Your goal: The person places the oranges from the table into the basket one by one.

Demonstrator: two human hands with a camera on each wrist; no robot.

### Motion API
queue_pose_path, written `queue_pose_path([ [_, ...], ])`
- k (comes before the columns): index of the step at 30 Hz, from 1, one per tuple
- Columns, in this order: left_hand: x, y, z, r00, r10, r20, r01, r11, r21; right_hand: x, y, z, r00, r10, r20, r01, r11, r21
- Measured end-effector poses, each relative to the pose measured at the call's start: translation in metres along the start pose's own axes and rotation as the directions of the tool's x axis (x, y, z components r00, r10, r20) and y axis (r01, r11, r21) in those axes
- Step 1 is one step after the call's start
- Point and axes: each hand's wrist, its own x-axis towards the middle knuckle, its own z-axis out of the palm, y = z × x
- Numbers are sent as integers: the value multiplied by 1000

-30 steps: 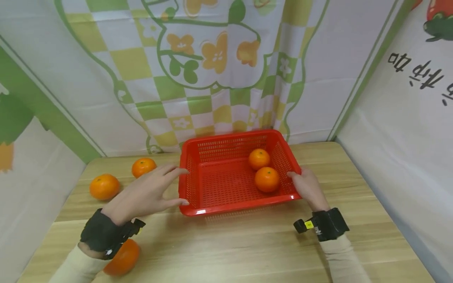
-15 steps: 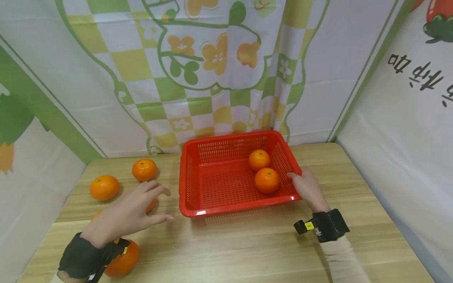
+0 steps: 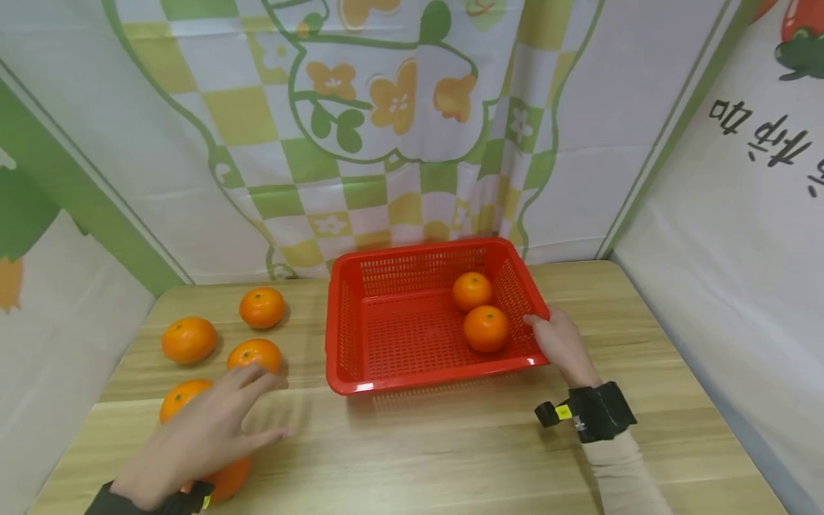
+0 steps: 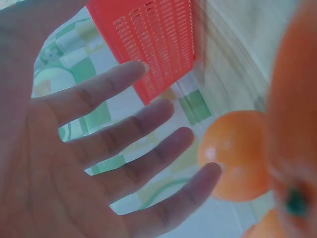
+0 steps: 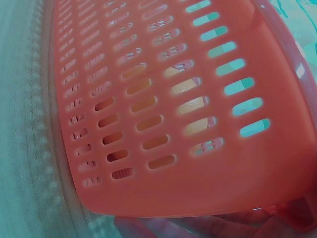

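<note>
Here's your basket (image 3: 412, 332), upright on the table (image 3: 418, 450), mouth facing up, long axis running side to side before you, its right end angled a touch farther away than its left. Your right hand (image 3: 563, 347) is clamped on that right end, gripping the rim. Two oranges (image 3: 486, 329) sit inside the basket near its right end, one behind the other, green stem spots pointing up. Over to the left of the basket, your left hand (image 3: 206, 429) has its fingers spread apart, fingertips and thumb aimed toward the basket. Five more oranges lie left of the basket: three beside it, one about level with its front rim, one nearer you, those last two partly hidden by your left hand. Whether its fingers touch any, you can't tell.
</note>
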Motion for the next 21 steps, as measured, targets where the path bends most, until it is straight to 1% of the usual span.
queue_pose_path([
  [4,-10,-4,2,998,-62,5,62,998,-32,0,2,-1,1000,4,0,-4,1000,4],
  [9,-22,-9,6,995,-100,-13,99,994,-39,-1,2,-1,1000,6,5,-6,1000,-3],
  [14,-28,-11,11,993,-119,-9,118,992,-52,-1,2,0,1000,11,9,-11,1000,-9],
  [21,-34,-12,21,994,-103,-23,103,994,-41,0,0,-1,1000,15,7,-15,1000,-5],
])
